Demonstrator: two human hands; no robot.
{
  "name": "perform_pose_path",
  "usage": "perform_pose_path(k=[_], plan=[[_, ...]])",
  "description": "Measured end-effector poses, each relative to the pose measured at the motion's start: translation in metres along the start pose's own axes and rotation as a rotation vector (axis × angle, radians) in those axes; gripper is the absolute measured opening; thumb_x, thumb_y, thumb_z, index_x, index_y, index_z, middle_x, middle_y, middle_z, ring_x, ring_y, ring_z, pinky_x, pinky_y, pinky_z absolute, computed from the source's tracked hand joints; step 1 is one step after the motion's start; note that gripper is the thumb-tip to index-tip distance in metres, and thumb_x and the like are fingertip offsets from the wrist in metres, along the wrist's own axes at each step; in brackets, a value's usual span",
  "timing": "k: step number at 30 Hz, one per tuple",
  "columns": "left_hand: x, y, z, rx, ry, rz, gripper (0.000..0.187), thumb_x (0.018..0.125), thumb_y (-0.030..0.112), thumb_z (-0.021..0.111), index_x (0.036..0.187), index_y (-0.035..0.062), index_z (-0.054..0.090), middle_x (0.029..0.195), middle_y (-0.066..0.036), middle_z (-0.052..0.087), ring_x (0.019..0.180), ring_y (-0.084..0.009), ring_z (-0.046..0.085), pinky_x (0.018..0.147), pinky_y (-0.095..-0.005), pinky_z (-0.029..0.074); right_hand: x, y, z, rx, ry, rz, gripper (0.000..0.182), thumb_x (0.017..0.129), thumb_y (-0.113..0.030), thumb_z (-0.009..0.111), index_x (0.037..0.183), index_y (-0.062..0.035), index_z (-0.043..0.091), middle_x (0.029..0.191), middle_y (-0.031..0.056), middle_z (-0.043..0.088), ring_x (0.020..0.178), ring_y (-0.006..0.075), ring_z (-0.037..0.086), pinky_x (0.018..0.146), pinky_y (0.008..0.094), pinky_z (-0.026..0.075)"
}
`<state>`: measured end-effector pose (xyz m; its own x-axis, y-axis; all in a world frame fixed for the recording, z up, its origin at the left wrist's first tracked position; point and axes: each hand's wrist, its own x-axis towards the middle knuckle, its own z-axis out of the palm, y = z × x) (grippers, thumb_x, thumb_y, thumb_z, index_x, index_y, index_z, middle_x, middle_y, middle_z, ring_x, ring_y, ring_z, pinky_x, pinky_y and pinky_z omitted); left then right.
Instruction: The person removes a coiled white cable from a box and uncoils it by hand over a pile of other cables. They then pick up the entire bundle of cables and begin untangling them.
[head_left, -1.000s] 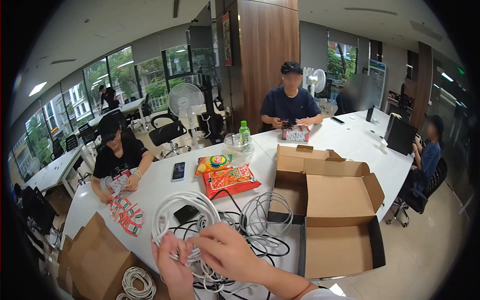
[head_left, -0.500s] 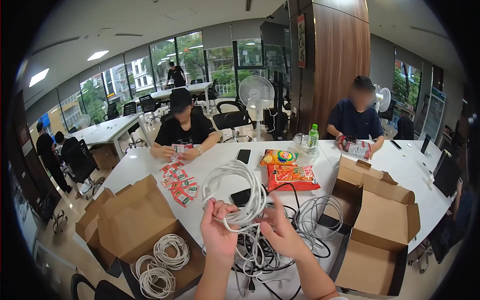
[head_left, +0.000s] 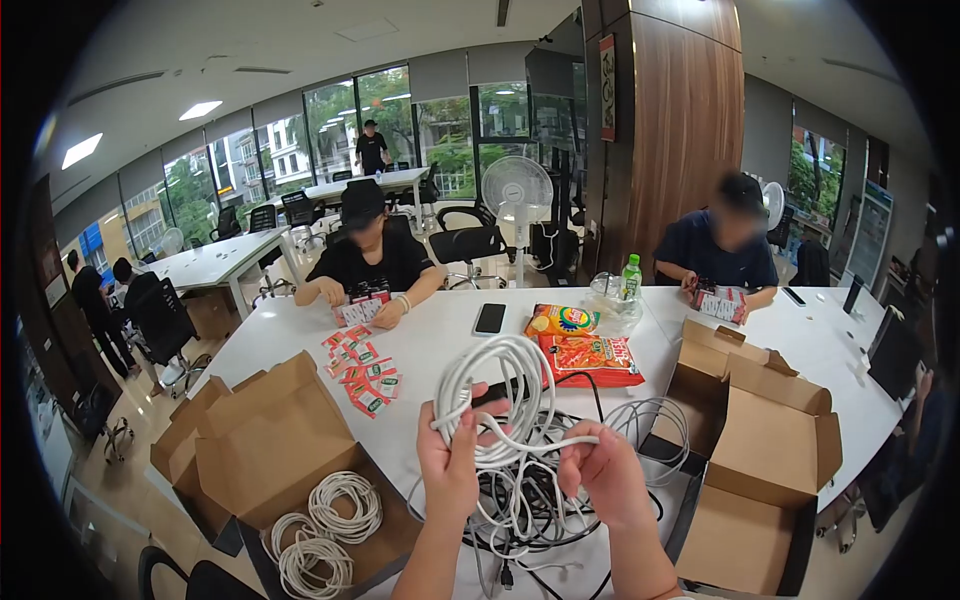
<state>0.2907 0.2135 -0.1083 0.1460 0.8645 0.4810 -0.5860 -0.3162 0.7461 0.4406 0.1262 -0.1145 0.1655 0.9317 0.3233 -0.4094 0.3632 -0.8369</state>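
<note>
A coil of white cable (head_left: 508, 349) is held up over the table, with my left hand (head_left: 452, 455) closed around its left side. From the coil a strand runs right to my right hand (head_left: 605, 478), which pinches it between thumb and fingers. Beneath both hands lies a tangle of white, grey and black cables (head_left: 530, 515). Wound white cable coils (head_left: 345, 507) rest inside the open cardboard box (head_left: 275, 425) on the left.
Another open cardboard box (head_left: 755, 500) stands at right. Beyond the cables are snack bags (head_left: 592, 362), a phone (head_left: 490, 319), a green bottle (head_left: 630, 277) and red-and-white packets (head_left: 365, 375). Two people sit across the white table (head_left: 290, 330), handling packages.
My right hand has closed on a cable strand and pulled it out to the right. The left hand, with the coil, has shifted slightly right and down.
</note>
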Motion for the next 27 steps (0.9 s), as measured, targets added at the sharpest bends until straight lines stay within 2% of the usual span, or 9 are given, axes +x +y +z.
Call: perform_pose_path(k=[2, 3, 6, 7, 10, 11, 17, 21, 27], plan=[[-0.003, -0.006, -0.003, 0.143, -0.082, -0.052, 0.025, 0.098, 0.007, 0.046, 0.121, -0.0011, 0.042, 0.118, -0.017, 0.057, 0.085, -0.0241, 0.069, 0.072, -0.0359, 0.061, 0.002, 0.006, -0.004, -0.201, 0.182, -0.155, 0.019, 0.096, -0.019, 0.053, 0.089, -0.0016, 0.058, 0.065, 0.0026, 0.057, 0.053, 0.0076, 0.049, 0.050, 0.0223, 0.039], [-0.004, -0.011, 0.003, 0.183, -0.032, -0.027, 0.016, 0.098, 0.008, 0.048, 0.111, -0.0009, 0.046, 0.096, -0.012, 0.062, 0.060, -0.0134, 0.063, 0.052, -0.0265, 0.055, 0.003, 0.009, -0.006, -0.218, 0.212, -0.244, 0.011, 0.091, -0.011, 0.063, 0.088, -0.0014, 0.059, 0.067, 0.0021, 0.059, 0.053, 0.0066, 0.051, 0.048, 0.0212, 0.040], [-0.006, -0.019, -0.001, 0.159, -0.051, -0.070, 0.008, 0.098, 0.009, 0.050, 0.100, 0.0026, 0.047, 0.069, -0.003, 0.053, 0.048, -0.0063, 0.048, 0.043, -0.0216, 0.041, 0.003, 0.009, -0.003, -0.370, 0.237, -0.300, 0.010, 0.086, -0.005, 0.069, 0.090, -0.0002, 0.061, 0.071, 0.0029, 0.062, 0.058, 0.0064, 0.056, 0.053, 0.0201, 0.045], [-0.006, -0.013, 0.011, 0.161, 0.021, -0.081, 0.010, 0.097, 0.010, 0.052, 0.094, 0.0049, 0.045, 0.059, 0.002, 0.040, 0.044, -0.0041, 0.036, 0.041, -0.0212, 0.032, 0.002, 0.006, 0.001, -0.366, 0.230, -0.292, 0.024, 0.080, 0.000, 0.072, 0.102, 0.0008, 0.063, 0.082, 0.0061, 0.066, 0.069, 0.0080, 0.063, 0.060, 0.0201, 0.050], [-0.009, -0.020, 0.008, 0.159, 0.001, -0.074, 0.011, 0.097, 0.010, 0.053, 0.101, 0.0009, 0.048, 0.064, 0.001, 0.048, 0.045, -0.0024, 0.040, 0.040, -0.0208, 0.033, 0.007, 0.000, 0.009, -0.422, 0.075, -0.367, 0.038, 0.078, 0.001, 0.073, 0.115, 0.0005, 0.062, 0.093, 0.0087, 0.067, 0.078, 0.0100, 0.065, 0.064, 0.0213, 0.052], [-0.010, -0.022, 0.008, 0.146, -0.002, -0.082, 0.011, 0.097, 0.010, 0.053, 0.101, 0.0009, 0.048, 0.064, 0.001, 0.048, 0.045, -0.0022, 0.039, 0.040, -0.0206, 0.032, 0.007, 0.003, 0.001, -0.481, -0.013, -0.365, 0.046, 0.080, 0.002, 0.070, 0.124, 0.0030, 0.055, 0.105, 0.0145, 0.065, 0.090, 0.0168, 0.066, 0.077, 0.0274, 0.055], [-0.012, -0.012, 0.010, 0.242, -0.028, -0.090, 0.010, 0.093, 0.006, 0.054, 0.099, -0.0010, 0.050, 0.070, -0.001, 0.050, 0.053, -0.0060, 0.044, 0.049, -0.0224, 0.035, 0.014, -0.001, 0.004, -0.650, 0.151, -0.710, 0.037, 0.082, 0.005, 0.065, 0.118, 0.0020, 0.061, 0.112, 0.0151, 0.067, 0.088, 0.0199, 0.069, 0.073, 0.0285, 0.055], [-0.018, -0.003, 0.002, 0.475, -0.114, -0.014, 0.014, 0.085, 0.002, 0.056, 0.097, -0.0045, 0.053, 0.084, -0.009, 0.053, 0.073, -0.0155, 0.051, 0.067, -0.0276, 0.041, 0.009, -0.006, 0.000, -0.919, 0.173, -0.772, 0.021, 0.083, 0.009, 0.059, 0.103, 0.0047, 0.066, 0.099, 0.0162, 0.071, 0.084, 0.0194, 0.070, 0.075, 0.0290, 0.056], [-0.025, 0.014, 0.010, 0.590, -0.137, 0.300, 0.021, 0.079, 0.004, 0.060, 0.097, -0.0061, 0.057, 0.101, -0.016, 0.058, 0.087, -0.0226, 0.057, 0.078, -0.0317, 0.045, 0.014, 0.005, 0.007, -1.071, 0.011, -0.634, 0.031, 0.070, 0.014, 0.060, 0.098, 0.0009, 0.064, 0.102, 0.0155, 0.068, 0.090, 0.0282, 0.068, 0.070, 0.0310, 0.055]])
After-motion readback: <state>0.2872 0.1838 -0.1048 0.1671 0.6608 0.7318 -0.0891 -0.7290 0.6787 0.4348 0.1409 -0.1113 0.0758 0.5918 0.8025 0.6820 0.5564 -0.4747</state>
